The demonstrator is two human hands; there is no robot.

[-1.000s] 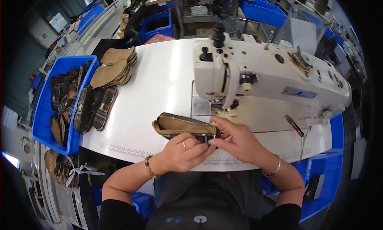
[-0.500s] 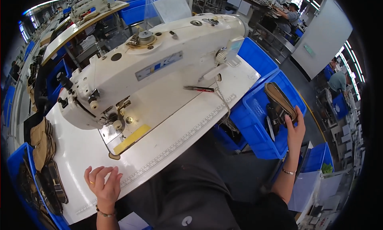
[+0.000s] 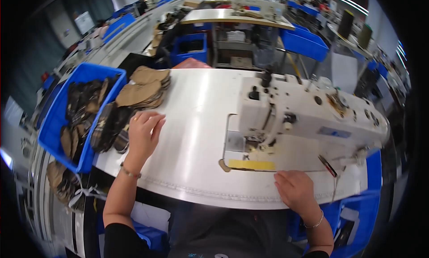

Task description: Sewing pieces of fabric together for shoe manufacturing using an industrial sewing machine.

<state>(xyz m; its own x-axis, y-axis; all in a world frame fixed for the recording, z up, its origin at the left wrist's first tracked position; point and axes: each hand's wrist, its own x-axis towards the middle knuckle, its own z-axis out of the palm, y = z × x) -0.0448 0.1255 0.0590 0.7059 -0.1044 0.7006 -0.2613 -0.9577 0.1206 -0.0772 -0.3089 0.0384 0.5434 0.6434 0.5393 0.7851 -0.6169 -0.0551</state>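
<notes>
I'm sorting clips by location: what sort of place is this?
Probably a sewing workshop: there's a white sewing machine, a stack of tan pieces and another worktable beyond.

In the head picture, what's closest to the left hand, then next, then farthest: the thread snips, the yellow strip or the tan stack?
1. Tan stack: just beyond the left hand.
2. Yellow strip: right of that hand, mid-table.
3. Thread snips: farther right.

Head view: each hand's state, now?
Left hand: loosely open, nothing visible in it, beside the dark pouches.
Right hand: half-curled over the white table; open or shut can't be told.
</notes>
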